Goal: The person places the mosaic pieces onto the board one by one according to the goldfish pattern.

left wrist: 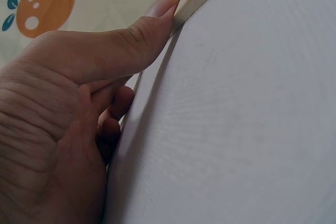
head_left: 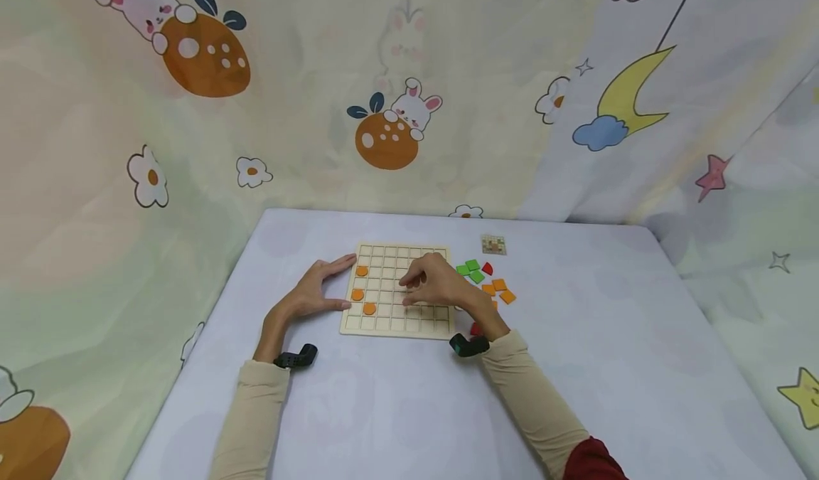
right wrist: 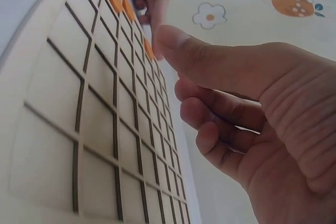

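Head view shows a wooden grid board (head_left: 384, 259) lying flat on the white table (head_left: 576, 366), between the person's two hands. The left hand (head_left: 312, 289) is spread wide along the board's left edge, thumb nearer and forefinger towards the far corner; it touches the edge and holds nothing. The right hand (head_left: 438, 281) hangs over the middle of the board with its fingers loosely bent; a small gap shows between thumb and forefinger, and no piece shows in it (the right wrist view shows none either).

Three orange discs (head_left: 369, 308) sit on the left part of the board, two in the leftmost column and one a column further right. To the right of the board lie green squares (head_left: 476, 276), orange squares (head_left: 507, 296) and red pieces (head_left: 488, 268), partly behind the right arm; a small patterned card (head_left: 493, 244) lies beyond them, on the far side.

To handle this well, I judge that the left hand should brace the edge lightly, without sliding the board. The right fingertips would do best coming straight down, pinching a disc by its rim and releasing it flat inside the grid lines, with the sleeve clear of the loose pieces.
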`<state>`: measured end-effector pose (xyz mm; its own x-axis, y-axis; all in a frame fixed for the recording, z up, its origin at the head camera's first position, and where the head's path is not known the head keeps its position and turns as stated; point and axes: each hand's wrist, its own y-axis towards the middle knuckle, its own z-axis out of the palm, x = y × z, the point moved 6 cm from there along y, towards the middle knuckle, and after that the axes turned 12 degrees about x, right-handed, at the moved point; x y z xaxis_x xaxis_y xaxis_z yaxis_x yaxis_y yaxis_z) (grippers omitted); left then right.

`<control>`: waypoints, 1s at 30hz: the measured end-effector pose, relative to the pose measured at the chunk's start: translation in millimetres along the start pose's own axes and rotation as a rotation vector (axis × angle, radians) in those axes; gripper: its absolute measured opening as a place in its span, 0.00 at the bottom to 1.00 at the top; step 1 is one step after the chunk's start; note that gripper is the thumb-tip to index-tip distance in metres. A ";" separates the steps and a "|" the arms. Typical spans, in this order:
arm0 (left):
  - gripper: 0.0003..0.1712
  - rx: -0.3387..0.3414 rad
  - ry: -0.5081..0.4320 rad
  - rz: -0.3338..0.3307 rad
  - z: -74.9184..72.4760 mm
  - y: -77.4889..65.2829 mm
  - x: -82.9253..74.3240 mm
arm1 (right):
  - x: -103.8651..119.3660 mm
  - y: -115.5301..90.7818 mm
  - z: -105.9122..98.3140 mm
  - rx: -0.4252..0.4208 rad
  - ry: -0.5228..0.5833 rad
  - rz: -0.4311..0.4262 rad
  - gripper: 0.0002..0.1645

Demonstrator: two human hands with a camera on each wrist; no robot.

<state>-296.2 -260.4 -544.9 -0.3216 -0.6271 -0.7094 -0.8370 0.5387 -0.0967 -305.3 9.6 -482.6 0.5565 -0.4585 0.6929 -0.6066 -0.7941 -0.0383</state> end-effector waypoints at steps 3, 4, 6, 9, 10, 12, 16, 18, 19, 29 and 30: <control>0.60 -0.003 0.005 0.001 0.3 -1.2 -0.3 | -5.9 -7.3 -5.7 -0.018 0.010 0.002 0.18; 0.60 -0.003 0.007 -0.001 0.2 -1.5 -0.4 | -7.9 -10.0 -7.7 -0.025 0.020 0.004 0.18; 0.60 -0.005 0.015 -0.003 -0.4 -2.1 -0.2 | -11.8 -14.9 -11.7 -0.038 0.033 0.001 0.18; 0.60 -0.008 0.020 -0.007 -1.6 -2.8 0.0 | -18.2 -22.2 -16.6 -0.053 0.056 0.003 0.18; 0.60 -0.009 0.023 -0.009 -2.0 -3.0 0.2 | -19.7 -24.6 -18.0 -0.056 0.059 0.007 0.18; 0.61 -0.009 0.024 -0.009 -2.5 -3.0 0.5 | -22.0 -28.6 -20.9 -0.060 0.055 0.014 0.19; 0.60 -0.012 0.028 -0.001 -3.3 -2.4 1.0 | -26.6 -37.2 -26.5 -0.074 0.051 0.055 0.20; 0.60 -0.014 0.027 0.006 -3.4 -1.8 1.2 | -30.4 -42.5 -28.6 -0.079 0.061 0.080 0.20; 0.60 -0.015 0.024 0.008 -3.4 -1.6 1.2 | -32.8 -45.1 -29.4 -0.082 0.058 0.085 0.20; 0.60 -0.008 0.003 -0.001 2.4 0.0 -0.1 | -49.5 -72.7 -38.5 -0.108 0.017 0.122 0.21; 0.60 -0.011 -0.001 -0.001 2.3 -0.1 -1.0 | -50.3 -74.7 -39.1 -0.111 0.014 0.129 0.21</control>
<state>-294.8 -258.5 -545.9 -0.3202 -0.6271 -0.7101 -0.8421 0.5318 -0.0899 -310.2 107.6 -486.4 0.4622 -0.5478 0.6973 -0.7319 -0.6797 -0.0489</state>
